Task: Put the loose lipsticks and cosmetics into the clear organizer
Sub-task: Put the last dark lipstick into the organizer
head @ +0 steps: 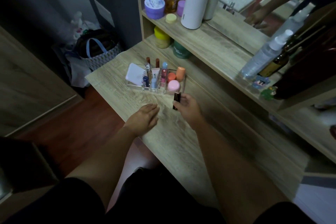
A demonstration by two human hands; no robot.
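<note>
Setting: dim room, with a pale wood-grain counter (181, 132) set under a wooden shelf unit that carries jars and bottles; a mirror stands at the right.
Organizer: your clear acrylic organizer (177, 91) sits on the counter just beyond your hands. Its compartments already hold a white flat compact (133, 75), a dark blue lip-balm stick (145, 81), several upright tubes, a pink round jar (173, 85) and two orange pots.
Right hand: your right hand (189, 106) is closed around a dark, squarish lipstick tube (176, 100), pinched between thumb and fingers and held roughly upright, just in front of the organizer's near wall.
Left hand: your left hand (145, 117) lies flat and open on the counter, palm down, holding nothing.
Step in hand: you appear to be carrying the dark tube towards the organizer; it is not yet inside.
Loose items: you have no other cosmetics lying loose on the visible counter, so this looks like a late piece.
Next move: lift the tube over the near wall, pick a slot with room among the upright tubes, and lower it straight so it does not knock its neighbours over.
</note>
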